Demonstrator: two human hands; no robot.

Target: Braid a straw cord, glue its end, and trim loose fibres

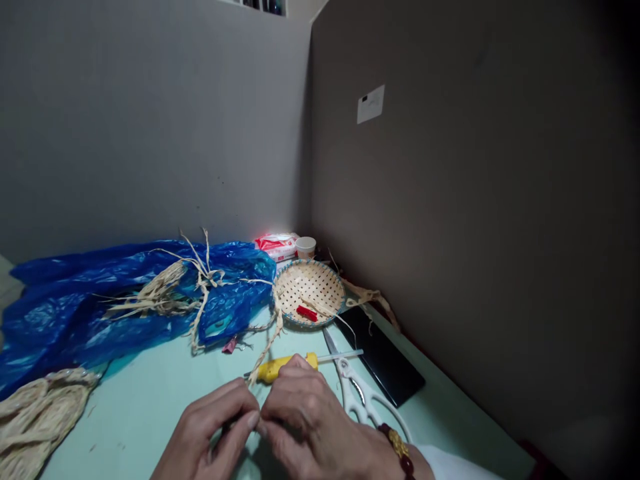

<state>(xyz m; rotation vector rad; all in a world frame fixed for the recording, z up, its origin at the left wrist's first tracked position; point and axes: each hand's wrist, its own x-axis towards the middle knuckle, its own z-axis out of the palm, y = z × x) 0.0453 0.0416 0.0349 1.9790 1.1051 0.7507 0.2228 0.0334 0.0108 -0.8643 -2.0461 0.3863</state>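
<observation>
My left hand [210, 430] and my right hand [313, 420] meet low in the middle of the view, thumbs and fingertips pinched close together. A pale strand of dried plant fibre [273, 340] runs down from the basket's left side to my fingers; its end there is hidden by them. Just beyond my knuckles lies a yellow glue gun [270, 370] with a clear glue stick [345, 355] out of its back. White-handled scissors [357, 393] rest beside my right wrist. Farther off, a round woven basket [300, 287] holds a small red object [307, 313].
A blue plastic bag [45, 313] spreads over the left, with a fibre bundle [165, 287] on it. A braided fibre coil [45, 413] lies front left. A black flat device [385, 360] is at right. A wipes pack [276, 246] and paper cup [305, 248] stand by the walls.
</observation>
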